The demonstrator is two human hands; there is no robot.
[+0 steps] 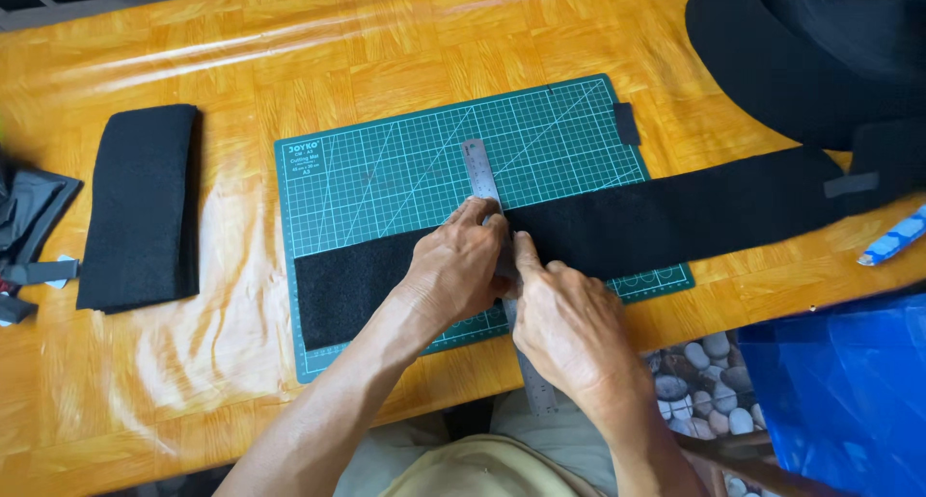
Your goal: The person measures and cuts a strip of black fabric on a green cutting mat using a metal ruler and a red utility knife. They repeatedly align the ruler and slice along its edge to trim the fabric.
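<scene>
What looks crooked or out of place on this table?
Little stands out. The black strip lies slanted across the green cutting mat, and the metal ruler overhangs the table's near edge.

Left hand [461,265] presses flat on a metal ruler [479,172] laid across a long black fabric strip [675,212]; right hand [569,328] sits just at 4 o'clock of it, touching strip and ruler, whatever it grips is hidden; ruler runs 12 to 6 across a green cutting mat [386,169] on an orange wooden table [289,53]; strip runs from the mat out toward 3 o'clock, up to a black fabric roll [810,53] at 1 o'clock; folded black fabric piece [140,207] lies at 9 o'clock, well apart from the mat; blue plastic bag [849,391] at 4 o'clock; small black scrap [627,124] on the mat's 2 o'clock edge.
</scene>
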